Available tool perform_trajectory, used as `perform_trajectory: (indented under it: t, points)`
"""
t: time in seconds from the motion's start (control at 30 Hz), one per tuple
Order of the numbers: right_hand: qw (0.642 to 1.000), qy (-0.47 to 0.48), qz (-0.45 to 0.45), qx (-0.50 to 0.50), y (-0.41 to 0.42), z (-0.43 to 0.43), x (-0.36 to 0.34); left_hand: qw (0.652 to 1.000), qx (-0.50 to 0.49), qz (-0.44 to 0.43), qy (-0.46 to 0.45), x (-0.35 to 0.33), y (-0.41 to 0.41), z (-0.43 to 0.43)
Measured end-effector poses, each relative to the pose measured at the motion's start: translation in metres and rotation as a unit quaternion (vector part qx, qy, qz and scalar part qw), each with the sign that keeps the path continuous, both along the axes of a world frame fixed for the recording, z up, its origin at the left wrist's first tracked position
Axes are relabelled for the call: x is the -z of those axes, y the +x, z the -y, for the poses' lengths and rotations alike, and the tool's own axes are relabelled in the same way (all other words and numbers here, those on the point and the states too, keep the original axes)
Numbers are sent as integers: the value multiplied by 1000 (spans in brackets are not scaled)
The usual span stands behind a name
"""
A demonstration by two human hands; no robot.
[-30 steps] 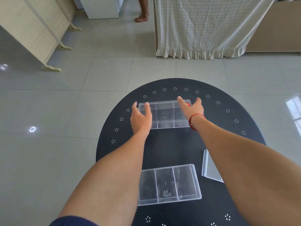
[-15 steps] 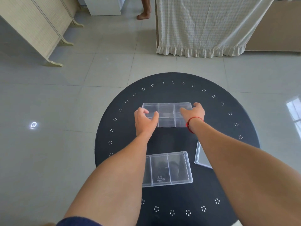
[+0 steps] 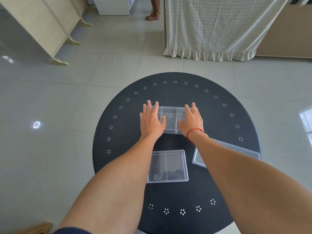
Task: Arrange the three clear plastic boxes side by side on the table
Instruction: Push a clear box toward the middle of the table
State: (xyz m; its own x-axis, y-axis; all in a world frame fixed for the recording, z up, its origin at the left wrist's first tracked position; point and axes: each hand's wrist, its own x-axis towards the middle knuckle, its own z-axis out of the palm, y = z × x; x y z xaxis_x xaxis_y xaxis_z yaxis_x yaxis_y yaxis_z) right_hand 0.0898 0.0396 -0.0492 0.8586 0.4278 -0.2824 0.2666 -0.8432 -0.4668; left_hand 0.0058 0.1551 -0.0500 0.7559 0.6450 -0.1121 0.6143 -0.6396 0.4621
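Item 1. Left hand (image 3: pixel 152 121): flat, fingers spread, palm down on the left end of the far compartment box; pressing rather than clamping, which suits sliding or squaring a light box instead of lifting it.

Item 2. Far compartment box (image 3: pixel 170 119): clear plastic with inner dividers, lying flat near the middle of the round black counter (image 3: pixel 228 191), toward its far edge, long side across the view. Both ends are covered by hands, so the box is likely being steadied evenly against skewing.

Item 3. Near compartment box (image 3: pixel 168 166): clear, divided, flat on the counter toward the near edge, untouched, left end hidden under the left forearm. Well apart from the far box.

Item 4. Right hand (image 3: pixel 191 121): open, palm down on the far box's right end, fingers splayed, gripping nothing; red cord (image 3: pixel 194 134) at the wrist.

Item 5. Third clear box (image 3: pixel 236 154): near the counter's right edge, angled, partly under the right forearm, untouched.

Judgement: the boxes are not yet side by side; the two nearer ones remain to be aligned.
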Motion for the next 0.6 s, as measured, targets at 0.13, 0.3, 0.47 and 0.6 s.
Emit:
perform_trajectory:
  t: [0.13, 0.3, 0.47, 0.6]
  points:
    - [996, -55, -19, -71, 0, -9, 10, 997, 47, -59, -24, 5, 6, -6]
    - [993, -80, -39, -82, 5, -20, 16, 991, 57, -101, -63, 22, -6, -14]
    - [993, -84, -44, -66, 6, -49, 15, 990, 65, -107, -66, 19, -5, -39]
    - [994, -81, -46, -54, -5, -81, 16, 990, 68, -104, -67, 21, -12, -72]
